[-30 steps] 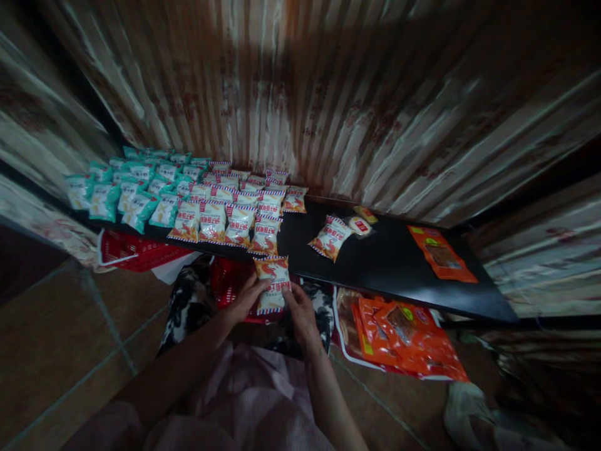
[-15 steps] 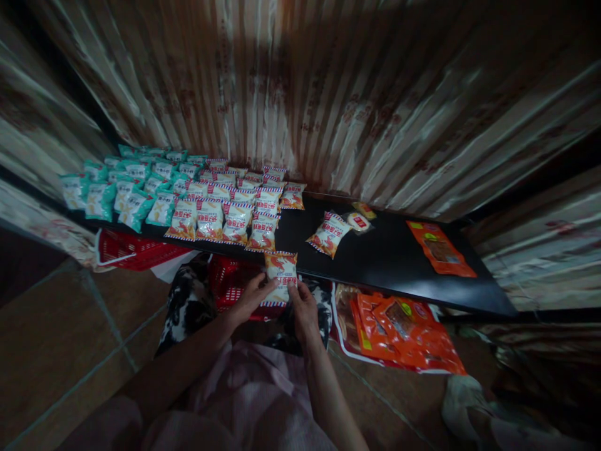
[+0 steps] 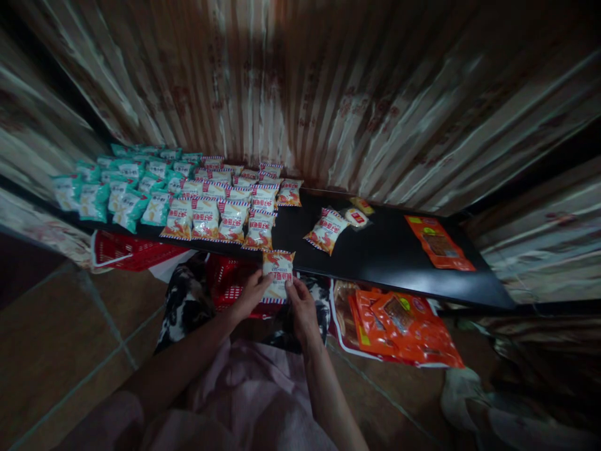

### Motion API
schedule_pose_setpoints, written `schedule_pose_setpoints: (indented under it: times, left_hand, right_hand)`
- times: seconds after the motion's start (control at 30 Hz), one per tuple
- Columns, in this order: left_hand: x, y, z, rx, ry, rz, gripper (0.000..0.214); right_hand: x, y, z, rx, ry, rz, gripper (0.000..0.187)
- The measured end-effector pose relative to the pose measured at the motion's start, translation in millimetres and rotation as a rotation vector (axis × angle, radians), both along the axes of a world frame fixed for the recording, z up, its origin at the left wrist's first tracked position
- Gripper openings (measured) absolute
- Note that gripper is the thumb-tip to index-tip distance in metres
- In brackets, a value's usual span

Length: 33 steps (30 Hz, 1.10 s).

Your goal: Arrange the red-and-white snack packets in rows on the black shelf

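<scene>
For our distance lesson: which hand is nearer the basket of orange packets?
Right. The right hand is just left of the basket; the left hand is farther left, across the held packet.

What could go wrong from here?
1. The left hand and right hand hold the bag of snacks by its sides with the fingers; it might slip.
2. The nearest bag in the front row sits close to the shelf edge; a bump could tip it off.
3. Orange packs are heaped to the basket rim; some might slide out.
</scene>
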State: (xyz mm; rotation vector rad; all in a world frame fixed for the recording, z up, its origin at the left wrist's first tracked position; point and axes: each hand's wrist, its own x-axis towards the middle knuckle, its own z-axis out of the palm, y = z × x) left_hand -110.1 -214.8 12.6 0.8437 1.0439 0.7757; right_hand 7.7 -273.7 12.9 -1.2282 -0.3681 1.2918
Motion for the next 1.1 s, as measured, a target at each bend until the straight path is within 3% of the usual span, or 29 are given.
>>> schedule_pose_setpoints:
  times: [0.27,0.63,0.8,1.1]
  left_hand:
    - [-1,6,-0.5,0.061,0.111,0.007,0.040]
    - [5,-3,2.7,-0.061,-0.043,0.137,0.056]
    - [8,-12,8.6,-0.091,-0.181,0.177,0.055]
    - [12,-25,16.3,-0.126,-0.146,0.164,0.052]
  right_hand:
    - [0,-5,-3.2,0.007,0.014,0.013,0.049]
    - [-14,-7,-0.5,-0.033,-0.052,-0.227,0.068]
    - [-28,-4,4.1,-0.026,-0.002,-0.273,0.052]
    - [-35,-9,7.8,-0.050,-0.016,-0.233,0.039]
